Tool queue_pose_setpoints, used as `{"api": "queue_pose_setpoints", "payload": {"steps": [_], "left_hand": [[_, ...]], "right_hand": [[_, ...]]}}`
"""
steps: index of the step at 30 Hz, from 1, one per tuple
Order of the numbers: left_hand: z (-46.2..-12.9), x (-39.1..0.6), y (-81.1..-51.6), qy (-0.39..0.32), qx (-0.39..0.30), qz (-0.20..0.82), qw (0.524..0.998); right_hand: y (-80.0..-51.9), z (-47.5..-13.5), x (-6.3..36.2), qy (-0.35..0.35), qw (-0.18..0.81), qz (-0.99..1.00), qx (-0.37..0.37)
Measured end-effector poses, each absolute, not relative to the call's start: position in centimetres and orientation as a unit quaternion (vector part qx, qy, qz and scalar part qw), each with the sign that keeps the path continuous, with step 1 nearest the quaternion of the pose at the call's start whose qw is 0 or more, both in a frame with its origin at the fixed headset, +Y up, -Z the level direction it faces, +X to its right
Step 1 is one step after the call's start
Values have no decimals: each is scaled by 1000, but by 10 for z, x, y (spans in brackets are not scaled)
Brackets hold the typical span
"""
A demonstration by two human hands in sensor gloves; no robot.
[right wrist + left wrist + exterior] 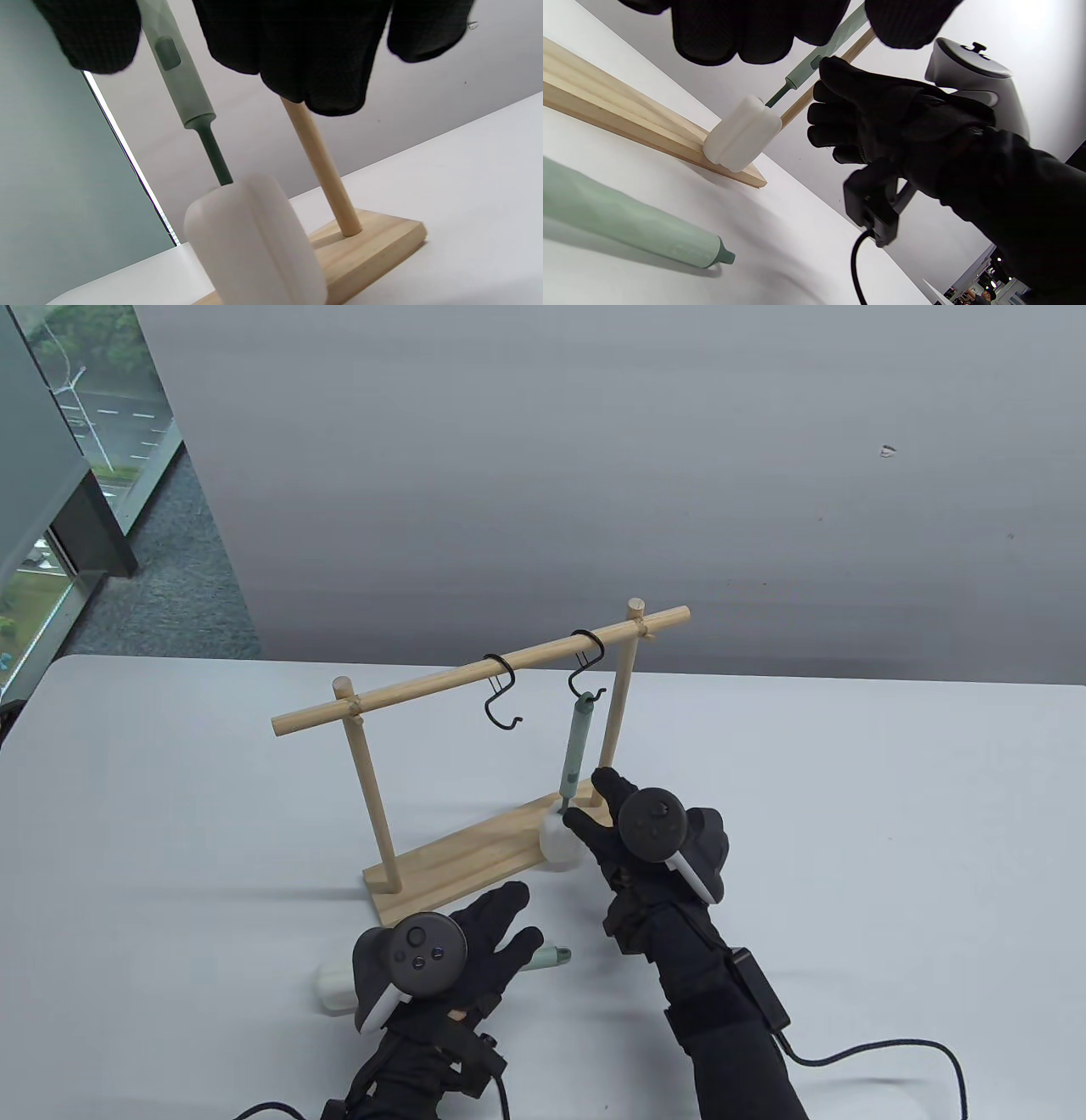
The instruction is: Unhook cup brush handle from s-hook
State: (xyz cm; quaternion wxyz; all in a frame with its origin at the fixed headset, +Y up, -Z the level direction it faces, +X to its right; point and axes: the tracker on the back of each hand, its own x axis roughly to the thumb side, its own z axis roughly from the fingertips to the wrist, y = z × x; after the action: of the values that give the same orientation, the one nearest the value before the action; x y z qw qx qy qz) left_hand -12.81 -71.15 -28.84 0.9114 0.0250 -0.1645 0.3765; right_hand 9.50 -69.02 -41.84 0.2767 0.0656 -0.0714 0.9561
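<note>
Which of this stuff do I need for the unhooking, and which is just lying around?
For the job:
- hanging cup brush
- its s-hook
- wooden rack
- right hand, at the brush's lower end

Lying about:
- empty s-hook
- second brush flat on the table under the left hand

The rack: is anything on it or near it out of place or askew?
One brush hangs from the right hook, as it should. The left hook is bare, and a second brush lies flat on the table under the left hand, off the rack.
</note>
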Motion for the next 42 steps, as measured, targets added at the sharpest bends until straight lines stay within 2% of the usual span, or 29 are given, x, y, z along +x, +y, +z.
{"api": "queue_pose_setpoints", "payload": {"steps": [8, 13, 35, 42], "left_hand": [[-290, -129, -715, -173, 17, 389, 905], [-291, -132, -717, -157, 16, 380, 911], [-293, -138, -726, -133, -7, 340, 931], [-293, -138, -726, -133, -8, 337, 932]], "right_hand": [[-694, -440, 78, -89, 305, 947, 49], [-695, -439, 80, -99, 314, 943, 51], [-643, -390, 139, -165, 292, 940, 60], [-642, -365, 157, -187, 253, 944, 95]]}}
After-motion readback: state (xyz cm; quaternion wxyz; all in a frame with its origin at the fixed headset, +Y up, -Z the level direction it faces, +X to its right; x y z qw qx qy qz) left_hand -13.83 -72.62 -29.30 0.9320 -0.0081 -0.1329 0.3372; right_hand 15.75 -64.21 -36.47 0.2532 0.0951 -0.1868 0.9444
